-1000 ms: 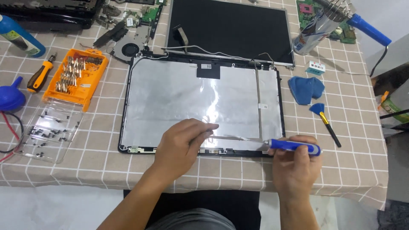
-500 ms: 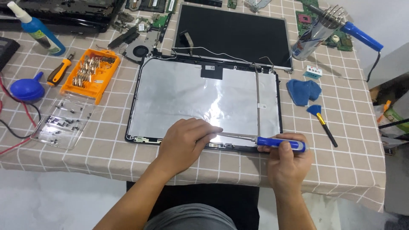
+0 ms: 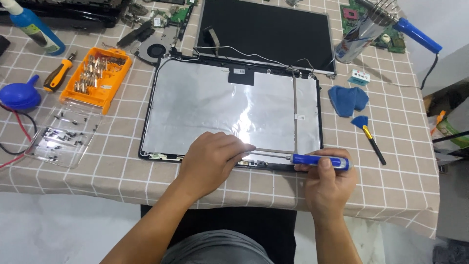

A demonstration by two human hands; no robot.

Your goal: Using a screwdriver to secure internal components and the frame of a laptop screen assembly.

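Near edge of worktop (image 3: 97, 181): bare checked cloth in front of the laptop lid shell (image 3: 205, 105), open to either side of the hands. Left hand (image 3: 212, 159) and right hand (image 3: 330, 183) occupy the shell's front rim, with the blue-handled screwdriver (image 3: 320, 160) lying across between them. Left side blocked by clear screw tray (image 3: 63, 139) and orange bit case (image 3: 97, 78). Right side: blue picks (image 3: 348, 100) and small brush (image 3: 370, 137); bare cloth beyond. Far side crowded: black screen panel (image 3: 266, 32), fan (image 3: 155, 50).
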